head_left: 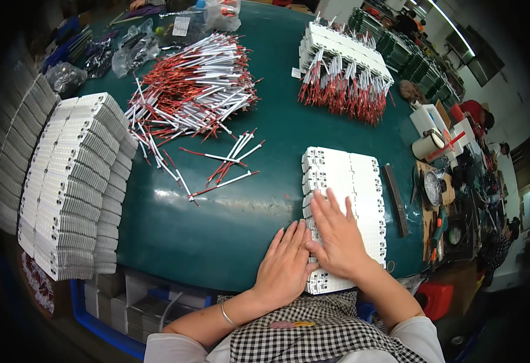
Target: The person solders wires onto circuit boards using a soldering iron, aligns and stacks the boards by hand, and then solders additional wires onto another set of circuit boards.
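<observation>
Where the two bare hands meet in the lower centre-right of the frame, the stack of white boards lies beneath the right hand and along the right side of the left hand. The right fingers are extended and partly spread, laid over the left half of the top board, with the tips directed toward the top of the frame and slightly left; they are not closed around anything. The left fingers are straight and nearly side by side, their tips near the stack's left edge; whether they press on that edge cannot be told. The two thumbs come together over the stack's lower left part.

The stack's long axis runs from the lower to the upper part of the frame, with one short end toward the apron and the other toward the wired boards at upper right. Its left side shows notched, layered edges and small dark marks.

A dark bar lies just beside the stack on the right, nearly parallel to it. On the green surface, a heap of red and white wires occupies the upper left centre, with a few loose wires below it. Taller board stacks stand at far left.
</observation>
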A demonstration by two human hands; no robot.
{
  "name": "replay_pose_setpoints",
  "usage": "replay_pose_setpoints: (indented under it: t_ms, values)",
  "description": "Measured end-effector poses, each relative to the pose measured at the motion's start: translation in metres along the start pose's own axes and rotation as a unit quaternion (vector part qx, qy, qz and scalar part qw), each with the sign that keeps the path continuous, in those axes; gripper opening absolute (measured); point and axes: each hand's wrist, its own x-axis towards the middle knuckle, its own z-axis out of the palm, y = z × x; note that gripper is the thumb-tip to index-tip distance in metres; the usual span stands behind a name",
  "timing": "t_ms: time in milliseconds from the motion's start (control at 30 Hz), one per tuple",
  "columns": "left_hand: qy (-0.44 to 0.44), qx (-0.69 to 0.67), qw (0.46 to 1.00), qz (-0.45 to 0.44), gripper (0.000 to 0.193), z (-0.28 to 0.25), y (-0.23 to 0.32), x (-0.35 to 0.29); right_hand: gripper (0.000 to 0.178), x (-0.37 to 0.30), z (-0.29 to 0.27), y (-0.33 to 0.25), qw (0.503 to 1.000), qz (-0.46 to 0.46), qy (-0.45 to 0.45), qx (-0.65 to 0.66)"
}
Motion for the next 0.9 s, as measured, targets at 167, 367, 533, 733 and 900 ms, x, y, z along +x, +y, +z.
replay_pose_setpoints:
  t_ms: [167,367,533,733,900]
  values:
    - [0.014,0.008,1.0,-0.01,0.065,-0.002,0.005,0.0,0.078,-0.004,0.003,0.006,1.0,-0.001,-0.026,0.0]
    - [0.02,0.019,1.0,-0.001,0.063,0.0,0.002,-0.001,0.078,-0.004,0.003,0.005,0.999,-0.02,-0.031,0.0]
    - [0.033,0.026,0.999,-0.002,0.06,-0.001,0.004,0.001,0.078,-0.005,0.003,0.004,0.999,-0.026,-0.024,0.009]
    - [0.046,-0.001,0.999,-0.014,0.057,-0.001,0.004,0.003,0.078,-0.007,0.003,0.007,0.999,-0.032,-0.036,-0.002]
    - [0.051,0.011,0.999,0.0,0.056,0.001,0.002,-0.001,0.075,-0.01,-0.004,-0.001,0.998,-0.037,-0.05,0.002]
